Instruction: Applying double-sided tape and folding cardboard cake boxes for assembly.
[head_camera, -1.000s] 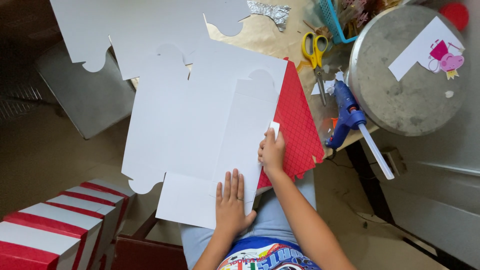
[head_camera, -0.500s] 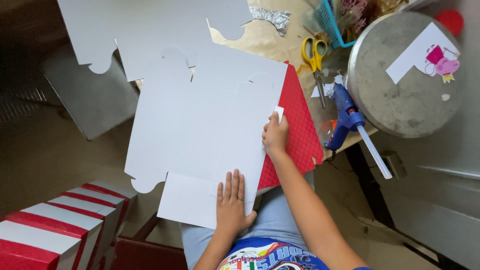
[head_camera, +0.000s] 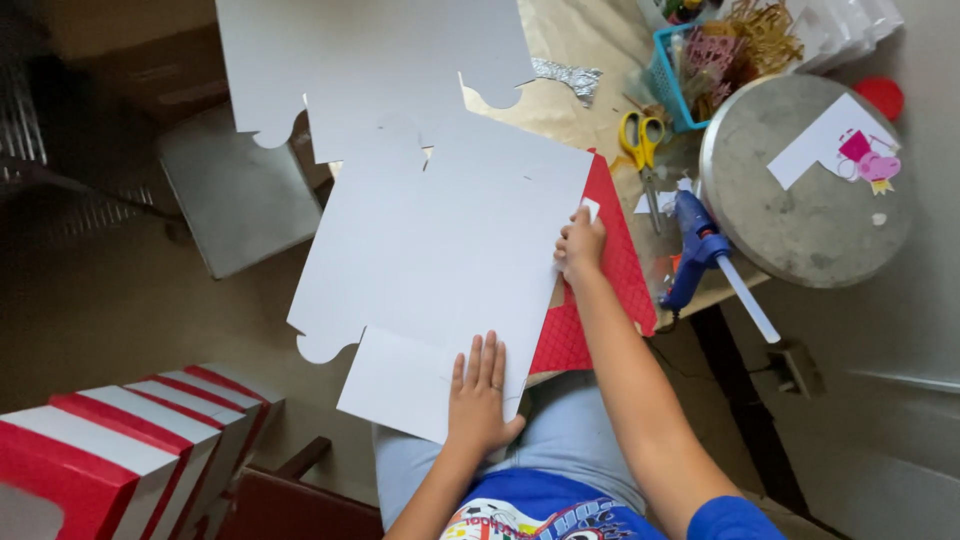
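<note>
Tabletop clutter surrounds white card (head_camera: 440, 250); left hand (head_camera: 478, 395) flat, right hand (head_camera: 580, 245) grip pinching white piece (head_camera: 590, 209).

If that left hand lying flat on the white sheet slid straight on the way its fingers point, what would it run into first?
The left hand points up across the white card sheet. It would probably meet only more bare sheet, then that sheet's notched far edge, where a second white sheet begins.

Yellow scissors (head_camera: 641, 137), blue glue gun (head_camera: 695, 250), round metal tray (head_camera: 806, 180), striped box (head_camera: 120, 450).
</note>
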